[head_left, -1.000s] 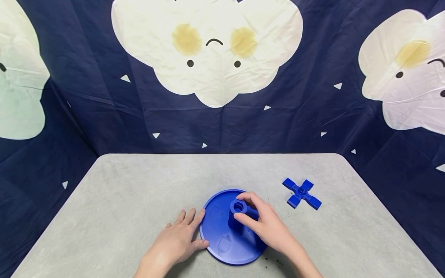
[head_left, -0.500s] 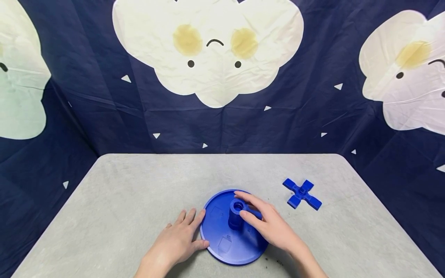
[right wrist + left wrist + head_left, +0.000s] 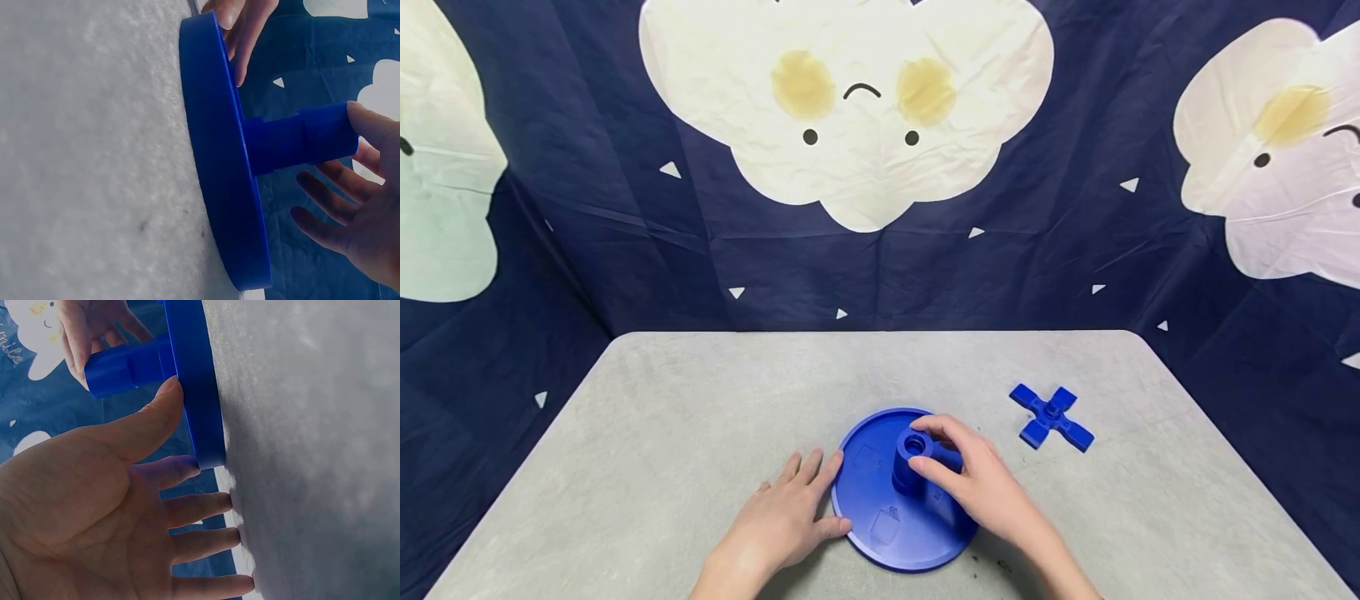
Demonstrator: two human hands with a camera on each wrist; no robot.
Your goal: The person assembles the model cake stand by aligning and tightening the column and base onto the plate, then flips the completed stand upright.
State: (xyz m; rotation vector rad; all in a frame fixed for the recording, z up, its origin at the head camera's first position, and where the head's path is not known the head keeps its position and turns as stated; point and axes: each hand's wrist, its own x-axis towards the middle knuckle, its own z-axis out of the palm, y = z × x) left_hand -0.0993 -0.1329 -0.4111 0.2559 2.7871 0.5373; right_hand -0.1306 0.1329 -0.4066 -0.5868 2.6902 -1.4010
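A round blue disc with a raised rim [image 3: 883,550] lies flat on the table. From its middle rises an upright blue hollow post [image 3: 907,477], with a round opening at its top. My right hand [image 3: 981,479] grips the post's upper end between thumb and forefinger; in the right wrist view the other fingers [image 3: 328,200] are spread below the grip. My left hand [image 3: 782,517] rests at the disc's left side. Its thumb and forefinger touch the rim, while the other fingertips [image 3: 237,536] reach to the tabletop.
A blue four-armed cross piece [image 3: 1052,415] with a short central peg lies on the grey table [image 3: 715,400], right of and beyond the disc. Small dark specks [image 3: 1003,567] dot the tabletop near the right forearm. A navy cloth [image 3: 880,275] with cloud prints hangs behind and at the sides.
My right thumb and forefinger loosened and shifted round the post half a second ago, and now close on its top again. The left hand, disc and cross piece stay put.
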